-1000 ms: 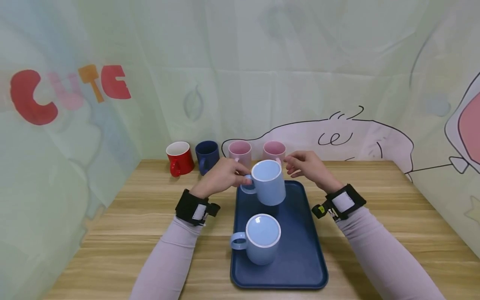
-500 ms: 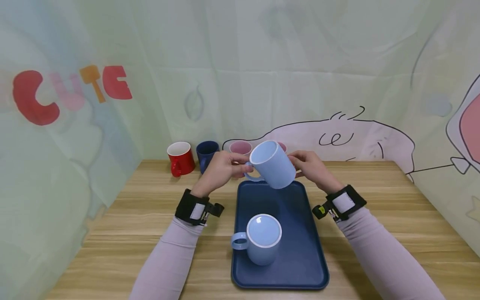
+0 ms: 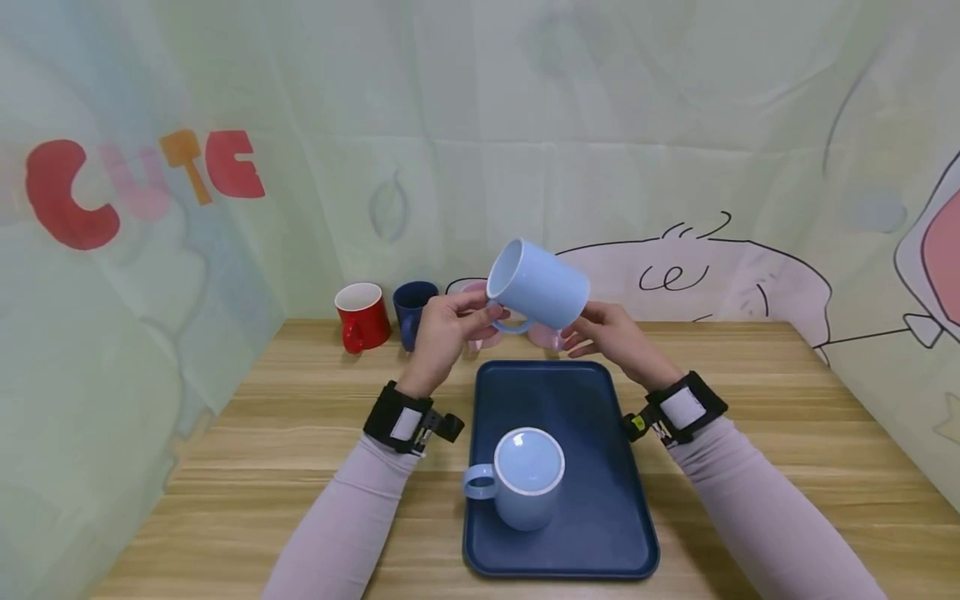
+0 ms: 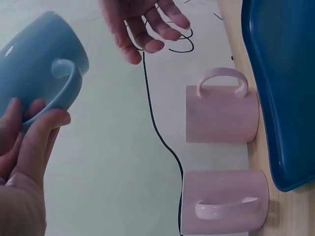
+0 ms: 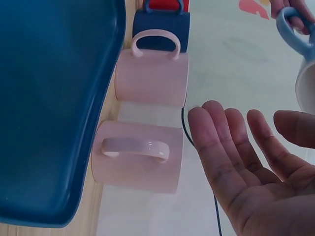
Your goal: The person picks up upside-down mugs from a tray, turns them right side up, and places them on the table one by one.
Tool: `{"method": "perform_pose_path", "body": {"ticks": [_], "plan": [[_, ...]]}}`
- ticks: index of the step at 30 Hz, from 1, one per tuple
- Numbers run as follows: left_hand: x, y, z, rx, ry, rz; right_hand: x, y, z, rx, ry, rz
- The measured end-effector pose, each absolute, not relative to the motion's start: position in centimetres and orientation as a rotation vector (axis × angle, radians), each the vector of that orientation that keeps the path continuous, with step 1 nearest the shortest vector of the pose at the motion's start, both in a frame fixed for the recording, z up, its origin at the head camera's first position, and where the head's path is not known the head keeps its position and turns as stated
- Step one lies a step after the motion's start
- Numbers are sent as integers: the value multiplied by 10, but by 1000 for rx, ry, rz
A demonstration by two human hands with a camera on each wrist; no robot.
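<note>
A light blue mug (image 3: 546, 287) is held in the air above the far end of the tray, tilted with its mouth to the upper left. My left hand (image 3: 441, 340) pinches its handle between thumb and fingers, as the left wrist view also shows. Near the mug's base is my right hand (image 3: 621, 340); in the right wrist view that hand (image 5: 256, 172) has relaxed, spread fingers, apart from the mug. A second light blue mug (image 3: 527, 492) stands on the dark blue tray (image 3: 600, 533), its handle to the left.
Along the table's back edge stand a red mug (image 3: 365, 325), a navy mug (image 3: 408, 312) and two pink mugs (image 4: 221, 113), partly hidden in the head view. A printed cloth (image 3: 480, 167) hangs behind the wooden table (image 3: 300, 467).
My left hand has raised the light blue mug from over the tray and tipped it further onto its side. My right hand came close to its base and is now slightly lower.
</note>
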State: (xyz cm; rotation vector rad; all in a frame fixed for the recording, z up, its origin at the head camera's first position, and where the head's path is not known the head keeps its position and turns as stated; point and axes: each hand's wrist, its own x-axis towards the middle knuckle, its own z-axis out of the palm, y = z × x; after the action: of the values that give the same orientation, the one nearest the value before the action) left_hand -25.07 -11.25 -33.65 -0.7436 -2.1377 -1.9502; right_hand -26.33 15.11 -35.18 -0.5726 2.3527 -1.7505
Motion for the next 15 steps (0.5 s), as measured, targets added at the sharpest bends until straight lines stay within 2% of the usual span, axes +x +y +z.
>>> {"method": "perform_pose_path", "body": {"ticks": [15], "plan": [[-250, -107, -340, -646, -1935, -2119, -261, 137, -351, -650, 2113, -1960]]}}
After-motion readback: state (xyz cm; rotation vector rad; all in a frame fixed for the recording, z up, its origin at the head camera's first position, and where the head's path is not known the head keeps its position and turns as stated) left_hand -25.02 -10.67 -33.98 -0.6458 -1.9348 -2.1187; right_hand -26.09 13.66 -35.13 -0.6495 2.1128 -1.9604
